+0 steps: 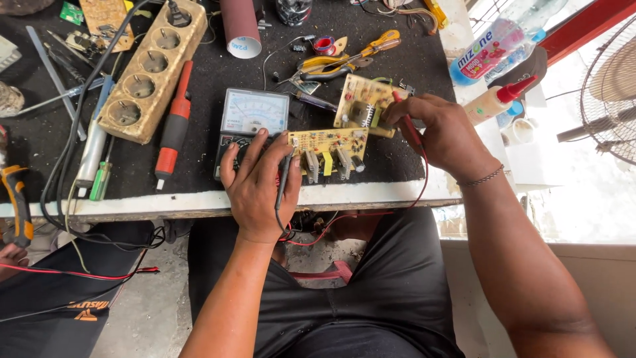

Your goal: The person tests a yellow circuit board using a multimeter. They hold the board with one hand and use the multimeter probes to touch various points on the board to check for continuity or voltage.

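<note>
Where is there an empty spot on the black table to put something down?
The barest patch of the black mat lies between the red-handled tool and the meter, below the maroon tube. Around the circuit boards, where the left hand and right hand hold probes, and by the pliers, it is crowded.

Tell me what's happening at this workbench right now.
A seated person is probing circuit boards with a meter. The left hand holds a black probe at the near yellow circuit board, its fingers resting on the analog multimeter. The right hand holds a red probe against a second circuit board behind it. A power strip, a red-handled tool and pliers lie on the black mat.
</note>
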